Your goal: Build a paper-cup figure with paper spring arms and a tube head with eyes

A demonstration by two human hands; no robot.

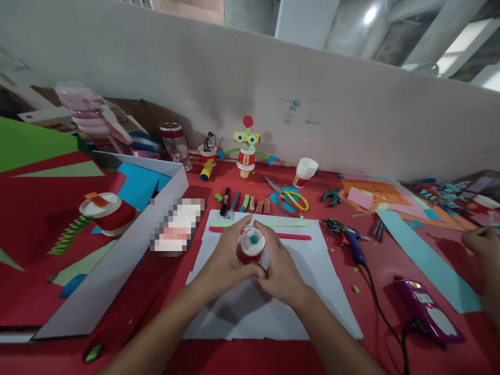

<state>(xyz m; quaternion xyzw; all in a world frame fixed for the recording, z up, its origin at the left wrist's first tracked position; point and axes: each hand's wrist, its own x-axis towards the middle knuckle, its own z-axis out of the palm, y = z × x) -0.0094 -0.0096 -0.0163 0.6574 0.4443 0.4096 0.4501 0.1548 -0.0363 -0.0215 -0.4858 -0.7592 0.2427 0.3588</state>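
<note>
In the head view, we see our left hand point(226, 258) and right hand point(282, 268) cupped around a red and white paper cup point(252, 245), in the middle above a sheaf of white paper point(312, 307). Our fingers are curved in from both sides, parted only by the cup's width, and the thumbs come together on its near side. The cup's white end faces up, with a blue piece point(254, 239) at its centre. We cannot tell whether its underside touches the paper.

Just beyond our hands, a pale green strip point(291, 224) and a red strip point(295, 237) lie across the sheaf. Farther back on the red worktop point(281, 359), we have scissors point(296, 200) with yellow handles, and a cup figure point(246, 156) with big paper eyes stands near the wall. To the right lies a glue gun point(354, 247); another person's hand point(479, 242) shows at the edge.
</note>
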